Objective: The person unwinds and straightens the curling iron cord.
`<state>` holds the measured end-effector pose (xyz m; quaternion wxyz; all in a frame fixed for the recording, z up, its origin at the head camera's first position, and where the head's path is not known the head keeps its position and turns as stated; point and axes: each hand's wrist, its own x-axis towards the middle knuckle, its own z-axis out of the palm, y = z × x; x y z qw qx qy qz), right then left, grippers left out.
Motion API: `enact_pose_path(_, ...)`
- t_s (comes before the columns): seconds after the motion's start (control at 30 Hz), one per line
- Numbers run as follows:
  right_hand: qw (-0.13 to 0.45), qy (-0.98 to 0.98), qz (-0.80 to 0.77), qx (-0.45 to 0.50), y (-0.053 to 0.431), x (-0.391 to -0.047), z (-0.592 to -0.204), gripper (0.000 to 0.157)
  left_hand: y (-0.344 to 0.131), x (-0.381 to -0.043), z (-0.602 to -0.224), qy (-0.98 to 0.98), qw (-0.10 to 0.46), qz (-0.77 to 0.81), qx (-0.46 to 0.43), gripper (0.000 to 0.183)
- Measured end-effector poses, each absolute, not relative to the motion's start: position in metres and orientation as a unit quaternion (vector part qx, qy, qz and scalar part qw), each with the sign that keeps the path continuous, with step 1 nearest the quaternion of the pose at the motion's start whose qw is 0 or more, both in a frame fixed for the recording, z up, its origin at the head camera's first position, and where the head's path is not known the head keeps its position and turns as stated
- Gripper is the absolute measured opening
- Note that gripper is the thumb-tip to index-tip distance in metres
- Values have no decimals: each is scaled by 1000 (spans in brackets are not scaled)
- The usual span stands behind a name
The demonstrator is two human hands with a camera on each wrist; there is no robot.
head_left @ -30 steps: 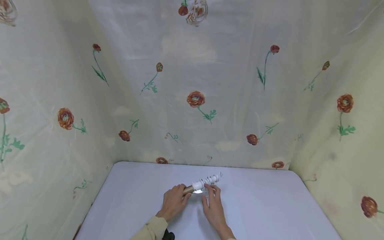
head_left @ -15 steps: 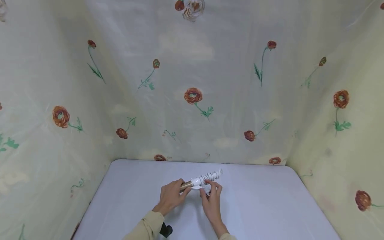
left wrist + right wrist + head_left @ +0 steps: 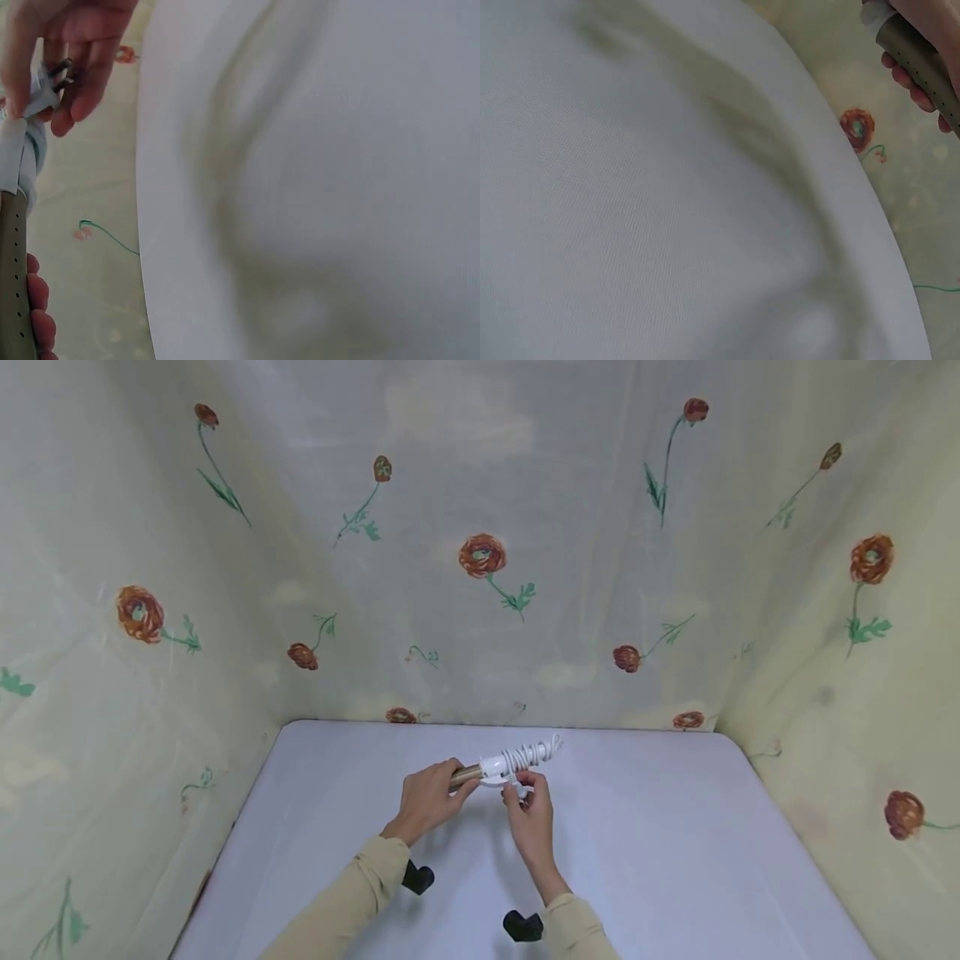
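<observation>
In the head view my left hand [image 3: 429,800] grips the gold-brown barrel [image 3: 466,775] of what looks like a curling iron, its white handle [image 3: 493,767] pointing to the far right. A white cord [image 3: 531,755] is wound in coils around that handle. Below the coils my right hand [image 3: 531,827] pinches the cord's white plug [image 3: 521,791] between thumb and fingers. Metal prongs [image 3: 64,71] stick out by the right fingers in the left wrist view. Rows of small holes run along the barrel [image 3: 922,71] in the right wrist view, with left fingertips curled behind it.
Both hands are over a white table [image 3: 637,827] with rounded far corners. Flower-printed curtains [image 3: 570,568] enclose it at the back and both sides. A dark piece [image 3: 418,878] shows by the left wrist, another [image 3: 522,927] by the right.
My right fingers, spread beside the cord coils earlier, have closed on the plug. The left hand keeps its grip on the barrel. The head view has tilted down, bringing more of the table into sight.
</observation>
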<state>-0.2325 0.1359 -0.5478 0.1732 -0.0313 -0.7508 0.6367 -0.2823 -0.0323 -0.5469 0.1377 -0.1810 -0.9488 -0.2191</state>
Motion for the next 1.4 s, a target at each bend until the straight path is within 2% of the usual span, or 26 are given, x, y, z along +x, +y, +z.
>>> enact_pose_path(0.3, 154, -803, 575, -25, 145, -240, -553, 16, -37, -287, -548, -945, 145, -211, -205, 37)
enact_pose_path(0.57, 164, -872, 455, 68, 157, -239, -541, 20, -46, -299, -549, -943, 139, -198, -228, 35)
enact_pose_path(0.7, 191, -899, 375, 122, 165, -239, -540, 17, -49, -298, -553, -942, 136, -198, -236, 34)
enact_pose_path(0.9, 269, -904, 254, 216, 176, -248, -528, 11, -53, -296, -550, -944, 135, -198, -228, 37)
enact_pose_path(0.97, 275, -902, 238, 234, 180, -251, -524, 11, -54, -296, -550, -946, 130, -197, -223, 39)
enact_pose_path(1.13, 253, -903, 233, 259, 191, -262, -514, 10, -58, -296, -552, -945, 119, -204, -224, 44)
enact_pose_path(1.4, 153, -902, 308, 260, 204, -277, -502, 13, -65, -296, -553, -938, 120, -218, -243, 44)
